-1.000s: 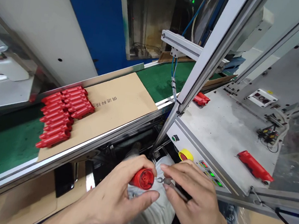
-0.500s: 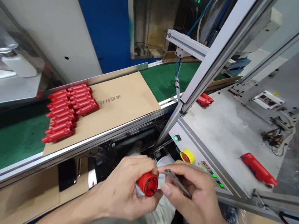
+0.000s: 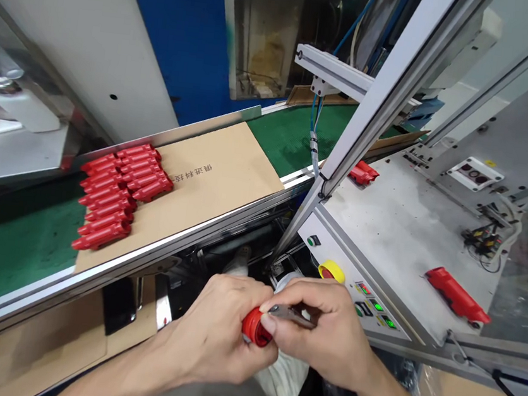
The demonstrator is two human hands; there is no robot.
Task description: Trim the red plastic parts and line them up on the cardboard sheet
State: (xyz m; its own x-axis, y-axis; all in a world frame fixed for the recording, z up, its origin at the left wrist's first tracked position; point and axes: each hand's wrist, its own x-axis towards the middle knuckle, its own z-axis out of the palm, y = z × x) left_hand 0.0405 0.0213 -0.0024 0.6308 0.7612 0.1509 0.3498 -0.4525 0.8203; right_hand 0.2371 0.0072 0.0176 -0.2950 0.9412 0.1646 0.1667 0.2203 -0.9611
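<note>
1. Red plastic part [image 3: 255,327] sits gripped in the curled fingers [image 3: 228,299] of the left hand [image 3: 213,332], a closed hold wrapping most of its body.
2. Its round end cap points toward the right hand and slightly down; the long axis runs from the left fist toward that hand, and the rest of the length is hidden by the fingers.
3. Right hand [image 3: 320,331] holds a slim metal tool [image 3: 291,315] in a narrow pinch, its tip at the end cap's upper edge.
4. White fabric [image 3: 281,378] lies below both hands.
5. At left, rows of matching red parts [image 3: 116,197] lie on a cardboard sheet [image 3: 224,168] atop a green conveyor belt [image 3: 16,239].
6. At right, a yellow-collared stop button [image 3: 332,271] sits beside a lit control panel [image 3: 375,306], below a steel machine plate [image 3: 399,226] bearing a single red part [image 3: 457,295].
</note>
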